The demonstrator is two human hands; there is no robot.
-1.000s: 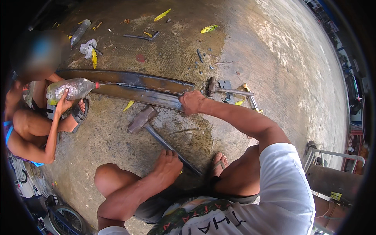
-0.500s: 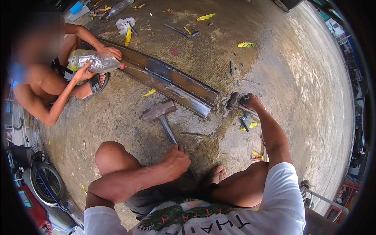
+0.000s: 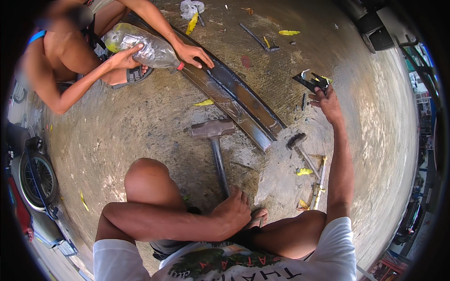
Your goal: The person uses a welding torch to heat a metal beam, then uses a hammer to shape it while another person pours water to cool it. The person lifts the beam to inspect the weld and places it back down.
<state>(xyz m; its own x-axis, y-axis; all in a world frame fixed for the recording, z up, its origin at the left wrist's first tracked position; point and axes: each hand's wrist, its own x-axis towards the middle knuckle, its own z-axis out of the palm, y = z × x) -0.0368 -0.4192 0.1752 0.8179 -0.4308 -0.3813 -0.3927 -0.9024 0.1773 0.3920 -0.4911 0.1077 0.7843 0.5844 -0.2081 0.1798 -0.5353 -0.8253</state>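
My left hand [image 3: 230,213] is closed around the handle of a sledgehammer [image 3: 213,128], whose head rests on the concrete in front of me. Stretched far forward on the right, my right hand [image 3: 328,105] has its fingers on dark, angular scrap pieces [image 3: 307,84], thin and flat; their exact kind cannot be made out. A smaller hammer [image 3: 297,141] lies on the ground nearer to me. Between the hands and a co-worker lies a long steel channel [image 3: 253,110], wet and brownish. The co-worker tips a clear plastic bottle [image 3: 145,47] with a red cap over it, the other hand resting on the steel.
A folding ruler or narrow strip [image 3: 319,182] lies by my right knee. Dark rods [image 3: 254,36], yellow leaves [image 3: 289,33] and a crumpled plastic bag [image 3: 191,8] are scattered farther off. A motorcycle wheel [image 3: 38,175] stands at the left; a dark vehicle part [image 3: 375,30] is at the far right.
My right hand has moved forward from beside the small hammer, carrying dark scraps. The view has shifted. My left hand stays on the sledgehammer handle, and its head has turned slightly.
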